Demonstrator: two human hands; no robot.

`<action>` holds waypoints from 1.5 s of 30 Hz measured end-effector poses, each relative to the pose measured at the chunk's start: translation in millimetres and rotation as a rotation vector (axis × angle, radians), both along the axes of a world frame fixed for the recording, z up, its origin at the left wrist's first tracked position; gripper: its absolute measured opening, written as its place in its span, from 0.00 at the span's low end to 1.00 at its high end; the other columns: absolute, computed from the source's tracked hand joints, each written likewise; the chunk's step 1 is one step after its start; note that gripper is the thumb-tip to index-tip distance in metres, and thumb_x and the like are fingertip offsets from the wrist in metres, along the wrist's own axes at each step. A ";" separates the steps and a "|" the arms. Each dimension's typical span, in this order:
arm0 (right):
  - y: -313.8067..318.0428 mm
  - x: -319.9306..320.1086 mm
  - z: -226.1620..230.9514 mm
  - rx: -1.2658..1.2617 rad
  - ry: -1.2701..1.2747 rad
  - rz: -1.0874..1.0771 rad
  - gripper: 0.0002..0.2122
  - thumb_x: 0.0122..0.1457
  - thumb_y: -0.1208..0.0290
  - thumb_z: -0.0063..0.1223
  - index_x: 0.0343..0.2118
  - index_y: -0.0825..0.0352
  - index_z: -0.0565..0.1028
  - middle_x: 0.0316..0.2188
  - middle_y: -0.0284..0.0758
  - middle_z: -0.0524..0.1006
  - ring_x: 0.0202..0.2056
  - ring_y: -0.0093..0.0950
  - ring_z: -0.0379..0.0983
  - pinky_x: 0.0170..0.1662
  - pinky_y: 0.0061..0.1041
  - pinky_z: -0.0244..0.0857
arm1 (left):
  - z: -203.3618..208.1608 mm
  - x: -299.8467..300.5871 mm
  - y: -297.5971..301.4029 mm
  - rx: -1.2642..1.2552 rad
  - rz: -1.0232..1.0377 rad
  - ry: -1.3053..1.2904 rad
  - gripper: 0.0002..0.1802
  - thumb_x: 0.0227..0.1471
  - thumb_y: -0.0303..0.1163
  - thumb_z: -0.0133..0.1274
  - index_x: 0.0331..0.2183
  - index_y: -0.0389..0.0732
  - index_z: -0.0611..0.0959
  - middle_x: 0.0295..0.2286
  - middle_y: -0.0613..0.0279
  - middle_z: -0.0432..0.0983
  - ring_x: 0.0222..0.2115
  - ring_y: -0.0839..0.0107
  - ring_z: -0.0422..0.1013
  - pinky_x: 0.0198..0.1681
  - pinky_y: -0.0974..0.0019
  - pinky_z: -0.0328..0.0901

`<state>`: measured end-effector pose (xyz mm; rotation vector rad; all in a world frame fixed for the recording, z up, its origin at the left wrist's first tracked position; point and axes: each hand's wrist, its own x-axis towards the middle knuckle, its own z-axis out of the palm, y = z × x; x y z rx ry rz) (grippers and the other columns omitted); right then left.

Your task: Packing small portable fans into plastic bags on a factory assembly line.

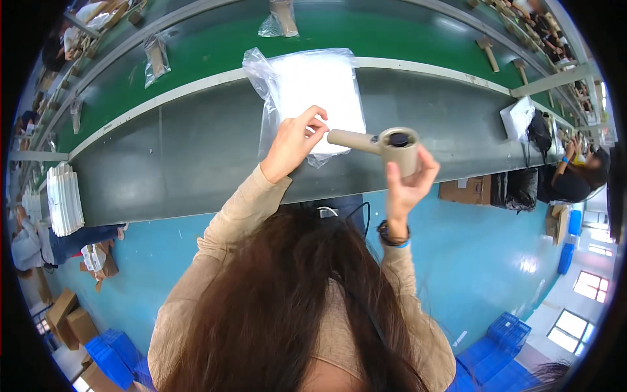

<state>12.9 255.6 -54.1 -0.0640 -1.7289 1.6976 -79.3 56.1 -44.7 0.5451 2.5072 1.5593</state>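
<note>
A beige hair dryer (400,157) is in my right hand (408,186), held by its barrel above the near edge of the workbench. Its handle points left, and a dark round part shows in the barrel's upturned end. My left hand (294,144) is close to the handle's tip, fingers curled in toward the thumb; anything between them is too small to make out. Beneath and beyond both hands, a stack of clear plastic bags (320,85) lies on the dark bench.
Past the dark workbench (196,150) runs a green conveyor belt (209,49) with bagged hair dryers (155,60) on it. White folded sheets (63,199) stand at the bench's left end. A black bag (539,130) hangs at the right, near a co-worker (578,176). Blue crates (506,333) stand on the floor.
</note>
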 end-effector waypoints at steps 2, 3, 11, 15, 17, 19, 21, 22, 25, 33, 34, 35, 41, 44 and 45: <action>-21.2 5.5 -16.3 0.005 0.053 -0.020 0.27 0.47 0.80 0.64 0.50 0.68 0.62 0.50 0.40 0.64 0.53 0.32 0.62 0.59 0.32 0.55 | 1.5 5.4 2.4 -0.001 0.072 0.062 0.11 0.52 0.23 0.54 0.40 0.38 0.77 0.28 0.57 0.81 0.27 0.71 0.77 0.32 0.72 0.70; -29.1 7.1 -20.0 0.032 0.062 -0.043 0.28 0.47 0.81 0.64 0.49 0.68 0.61 0.51 0.41 0.64 0.53 0.33 0.63 0.59 0.33 0.55 | 1.1 8.1 3.0 -0.007 0.104 0.107 0.12 0.52 0.24 0.55 0.41 0.38 0.77 0.28 0.57 0.81 0.27 0.71 0.77 0.32 0.71 0.70; -70.3 -18.9 -39.4 0.115 0.140 -0.086 0.31 0.41 0.81 0.69 0.48 0.66 0.61 0.49 0.41 0.64 0.50 0.35 0.64 0.54 0.34 0.62 | 20.8 15.4 6.1 0.336 0.086 -0.065 0.17 0.54 0.23 0.54 0.47 0.38 0.76 0.32 0.58 0.82 0.33 0.77 0.75 0.37 0.73 0.69; -66.0 -33.1 -9.1 0.488 0.161 -0.102 0.33 0.36 0.74 0.72 0.48 0.67 0.67 0.43 0.42 0.67 0.44 0.37 0.67 0.43 0.32 0.66 | 36.5 4.4 1.1 0.416 0.108 -0.002 0.21 0.55 0.21 0.52 0.51 0.40 0.73 0.32 0.60 0.81 0.36 0.77 0.74 0.43 0.72 0.67; -67.1 -39.7 10.8 0.655 0.027 0.026 0.33 0.36 0.74 0.71 0.50 0.63 0.69 0.42 0.42 0.67 0.39 0.38 0.69 0.37 0.32 0.68 | 47.4 0.3 3.0 0.405 0.090 0.041 0.22 0.54 0.22 0.51 0.52 0.42 0.73 0.30 0.60 0.81 0.33 0.77 0.75 0.40 0.73 0.68; -64.2 -51.1 24.8 0.694 0.014 0.057 0.32 0.37 0.71 0.70 0.50 0.60 0.71 0.40 0.43 0.66 0.34 0.39 0.71 0.33 0.34 0.69 | 57.9 -5.5 1.2 0.402 0.084 0.102 0.23 0.54 0.22 0.51 0.52 0.43 0.73 0.31 0.59 0.81 0.33 0.76 0.75 0.39 0.71 0.69; -60.6 -62.3 37.0 0.771 -0.090 0.193 0.31 0.39 0.69 0.68 0.51 0.60 0.70 0.37 0.42 0.66 0.33 0.39 0.71 0.33 0.34 0.69 | 69.1 -14.7 -3.7 0.318 0.093 0.198 0.23 0.52 0.22 0.52 0.52 0.43 0.75 0.31 0.59 0.81 0.34 0.75 0.75 0.38 0.68 0.70; -60.2 -67.4 41.2 0.774 -0.094 0.203 0.30 0.40 0.68 0.67 0.51 0.60 0.71 0.35 0.41 0.66 0.32 0.39 0.72 0.32 0.35 0.68 | 68.9 -18.7 -5.1 0.299 0.088 0.262 0.24 0.51 0.22 0.53 0.51 0.44 0.76 0.30 0.59 0.80 0.32 0.70 0.75 0.37 0.66 0.71; -64.2 -79.8 52.3 0.849 -0.156 0.208 0.29 0.41 0.66 0.67 0.49 0.60 0.71 0.34 0.39 0.67 0.32 0.39 0.72 0.32 0.35 0.69 | 68.9 -27.5 -11.5 0.101 0.101 0.523 0.24 0.50 0.21 0.53 0.51 0.45 0.76 0.29 0.58 0.80 0.27 0.65 0.75 0.35 0.64 0.70; -38.6 -130.7 77.2 1.366 -0.209 0.373 0.36 0.44 0.37 0.57 0.46 0.66 0.71 0.32 0.45 0.75 0.31 0.45 0.75 0.31 0.37 0.70 | 71.6 -70.4 -25.1 -0.106 0.045 0.446 0.16 0.44 0.21 0.57 0.39 0.40 0.80 0.29 0.52 0.78 0.30 0.57 0.74 0.32 0.59 0.68; -30.6 -149.5 76.8 1.391 -0.116 0.453 0.34 0.46 0.38 0.56 0.43 0.67 0.73 0.29 0.45 0.75 0.29 0.45 0.75 0.31 0.37 0.69 | 56.8 -85.6 -30.8 -0.221 0.014 0.559 0.14 0.43 0.22 0.57 0.37 0.39 0.80 0.28 0.52 0.78 0.29 0.55 0.73 0.32 0.57 0.68; -25.7 -171.0 73.9 1.411 -0.021 0.538 0.32 0.48 0.38 0.54 0.39 0.68 0.75 0.27 0.44 0.75 0.28 0.45 0.75 0.30 0.37 0.69 | 46.6 -99.2 -35.4 -0.340 -0.014 0.668 0.12 0.43 0.22 0.57 0.34 0.38 0.79 0.27 0.52 0.77 0.28 0.54 0.73 0.31 0.55 0.67; -16.5 -235.0 91.2 1.731 -0.062 0.812 0.27 0.54 0.40 0.47 0.33 0.66 0.78 0.17 0.42 0.73 0.26 0.46 0.72 0.29 0.39 0.66 | 16.7 -144.5 -26.5 -0.429 0.055 0.656 0.05 0.49 0.28 0.50 0.30 0.38 0.78 0.24 0.55 0.76 0.28 0.54 0.73 0.31 0.54 0.67; -10.5 -255.3 90.7 1.521 -0.091 1.083 0.17 0.55 0.53 0.56 0.29 0.65 0.79 0.19 0.38 0.74 0.23 0.34 0.71 0.28 0.32 0.64 | 4.5 -151.2 -23.3 -0.110 0.006 0.271 0.06 0.54 0.28 0.50 0.35 0.37 0.77 0.28 0.56 0.77 0.27 0.66 0.75 0.33 0.64 0.68; -10.0 -261.5 85.6 1.328 -0.147 1.278 0.13 0.55 0.59 0.59 0.29 0.65 0.79 0.19 0.35 0.75 0.22 0.29 0.70 0.28 0.29 0.62 | 2.7 -151.8 -21.4 -0.109 0.008 0.273 0.06 0.54 0.28 0.50 0.35 0.37 0.77 0.28 0.56 0.77 0.27 0.66 0.75 0.33 0.64 0.68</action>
